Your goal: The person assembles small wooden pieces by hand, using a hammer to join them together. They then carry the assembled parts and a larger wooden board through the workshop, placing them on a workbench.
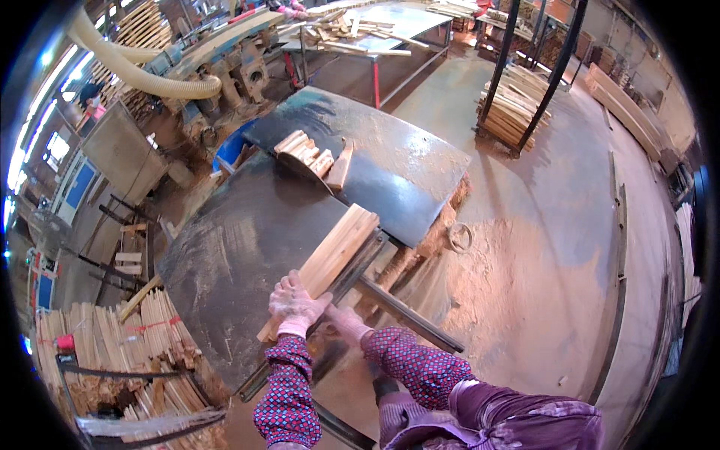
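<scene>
Several light wooden strips (341, 244) lie side by side on the dark metal saw table (232, 232), along a metal fence bar (360, 266). My left hand (296, 300), in a pale pink glove, is closed over their near part, fingers bent across the top. My right hand (346, 324), gloved too, reaches in beside the bar's near end; its fingers are hidden behind my left hand and the bar. Beyond the strips' far end is a curved dark edge that looks like a circular saw blade (311, 174). Short wood pieces (302, 150) lie just past it.
Bundled strips (120, 330) fill a rack at lower left. A metal rail (412, 315) juts right from the saw table. Sawdust (487, 277) covers the floor to the right. Farther off stand a wood stack (517, 105), a worktable (405, 22) and a ribbed hose (142, 79).
</scene>
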A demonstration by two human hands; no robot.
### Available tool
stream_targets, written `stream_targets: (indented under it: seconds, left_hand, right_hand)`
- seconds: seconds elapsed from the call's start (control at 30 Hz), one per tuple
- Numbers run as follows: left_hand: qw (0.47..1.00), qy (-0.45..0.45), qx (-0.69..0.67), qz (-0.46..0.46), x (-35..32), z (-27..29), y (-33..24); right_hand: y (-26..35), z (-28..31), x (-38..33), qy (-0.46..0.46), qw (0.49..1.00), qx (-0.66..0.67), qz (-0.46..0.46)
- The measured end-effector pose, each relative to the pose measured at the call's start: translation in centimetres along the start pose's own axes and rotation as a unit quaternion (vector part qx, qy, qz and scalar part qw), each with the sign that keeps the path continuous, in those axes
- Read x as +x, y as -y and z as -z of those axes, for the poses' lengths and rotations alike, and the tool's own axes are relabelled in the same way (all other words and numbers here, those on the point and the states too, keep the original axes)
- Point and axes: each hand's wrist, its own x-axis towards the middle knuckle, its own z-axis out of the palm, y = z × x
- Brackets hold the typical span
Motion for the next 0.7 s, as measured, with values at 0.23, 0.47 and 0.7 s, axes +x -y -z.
stream_targets:
  seconds: [0.23,0.47,0.7]
  left_hand:
    - [1.000,-0.021,-0.021,0.012,-10.5,-2.3,-7.1]
    - [0.999,0.032,-0.025,0.024,-18.5,-4.7,-11.8]
    - [0.997,0.074,-0.021,-0.020,-24.8,-6.0,-15.0]
  right_hand:
    - [-9.0,8.9,-6.9,0.052,0.991,0.117,-0.048]
    - [-12.3,16.5,-14.0,-0.014,0.990,0.105,0.096]
    - [-13.4,19.7,-17.2,-0.075,0.996,0.003,0.052]
